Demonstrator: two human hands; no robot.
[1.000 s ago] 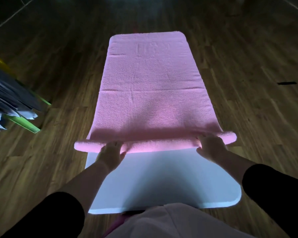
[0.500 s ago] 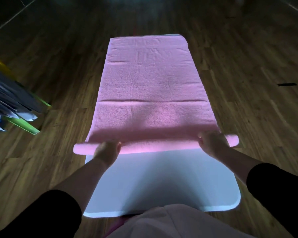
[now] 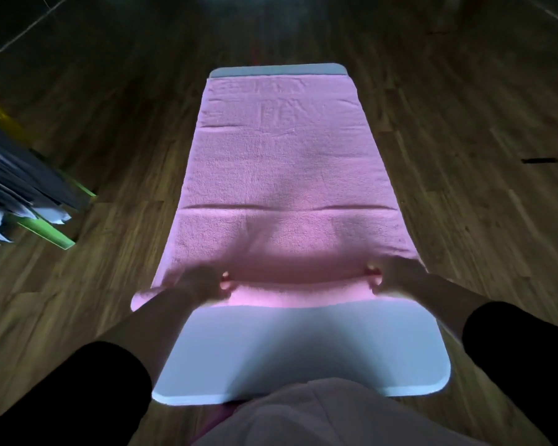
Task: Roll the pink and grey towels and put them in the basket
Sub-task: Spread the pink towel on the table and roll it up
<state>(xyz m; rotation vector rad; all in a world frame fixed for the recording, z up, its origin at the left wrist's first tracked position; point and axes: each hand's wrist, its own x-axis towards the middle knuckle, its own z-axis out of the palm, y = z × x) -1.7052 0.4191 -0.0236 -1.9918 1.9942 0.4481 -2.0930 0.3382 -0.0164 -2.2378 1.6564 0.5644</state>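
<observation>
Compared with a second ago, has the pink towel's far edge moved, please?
Yes, toward the person: the pink towel now leaves the board's far end bare.

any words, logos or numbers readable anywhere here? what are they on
No text can be read in this head view.
pink towel: a faint woven mark near its far end, possibly letters, too blurred to read.
dark streak on the floor at the right: a plain mark, not writing.
</observation>
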